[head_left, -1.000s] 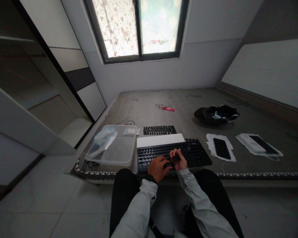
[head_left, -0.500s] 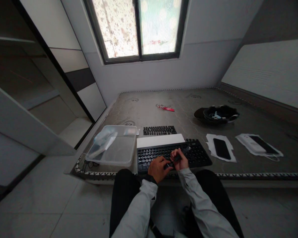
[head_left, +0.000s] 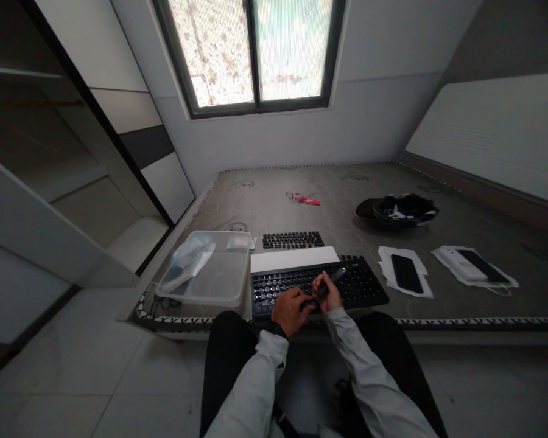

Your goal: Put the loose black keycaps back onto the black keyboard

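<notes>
A black keyboard lies in front of me at the mattress edge; on its left part many keycaps are off and pale key sockets show. My right hand is closed around a dark slim tool, whose upper end points up and right over the keyboard; its lower end is hidden at my fingers. Beside it, my left hand rests over the keyboard's front part with fingers bent together. Whatever is between those fingertips is too small and dark to name. Behind the keyboard, loose black keycaps stand in rows.
A white strip lies along the keyboard's back. Left of it sits a clear plastic box with a bag inside. To the right are a phone on white sheeting, another phone with a white device, and a dark cap. A red packet lies farther back.
The dark tool in my right hand has tilted slightly and moved a little left and down. My left hand stays nearly in place beside it.
</notes>
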A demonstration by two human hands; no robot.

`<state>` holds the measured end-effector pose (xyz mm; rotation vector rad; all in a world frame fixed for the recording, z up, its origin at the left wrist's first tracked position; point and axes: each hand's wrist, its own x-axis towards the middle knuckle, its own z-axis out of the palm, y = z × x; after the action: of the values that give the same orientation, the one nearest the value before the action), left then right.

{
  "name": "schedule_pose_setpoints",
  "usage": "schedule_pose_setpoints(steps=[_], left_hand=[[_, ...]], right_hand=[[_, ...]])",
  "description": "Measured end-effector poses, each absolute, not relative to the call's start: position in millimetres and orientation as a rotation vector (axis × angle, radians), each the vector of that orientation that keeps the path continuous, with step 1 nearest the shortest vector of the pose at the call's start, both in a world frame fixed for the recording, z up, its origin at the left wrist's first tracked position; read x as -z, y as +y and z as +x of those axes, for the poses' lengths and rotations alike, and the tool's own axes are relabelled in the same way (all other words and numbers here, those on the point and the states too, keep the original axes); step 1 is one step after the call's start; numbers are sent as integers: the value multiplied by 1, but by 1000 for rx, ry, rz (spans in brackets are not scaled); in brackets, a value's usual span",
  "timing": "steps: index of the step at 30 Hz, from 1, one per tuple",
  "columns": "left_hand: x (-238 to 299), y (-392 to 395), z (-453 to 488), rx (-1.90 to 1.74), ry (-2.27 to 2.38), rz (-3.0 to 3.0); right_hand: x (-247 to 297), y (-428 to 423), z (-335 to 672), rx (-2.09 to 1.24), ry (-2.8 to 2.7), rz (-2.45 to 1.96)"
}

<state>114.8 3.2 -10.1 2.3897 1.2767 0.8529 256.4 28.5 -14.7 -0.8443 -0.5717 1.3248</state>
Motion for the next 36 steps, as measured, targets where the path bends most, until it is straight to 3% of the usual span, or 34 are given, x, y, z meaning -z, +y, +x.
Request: schedule_pose_setpoints(steps=[6,27,36], left_hand=[[9,4,114,-838,1270,2385],[5,2,115,-826,1280,2375],[2,1,113,-808,1275,2369]], right_hand=[[15,33,252,-1275,-488,-952],[5,26,258,-1410,-593,-681],[4,25,249,-1265,-655,-796]])
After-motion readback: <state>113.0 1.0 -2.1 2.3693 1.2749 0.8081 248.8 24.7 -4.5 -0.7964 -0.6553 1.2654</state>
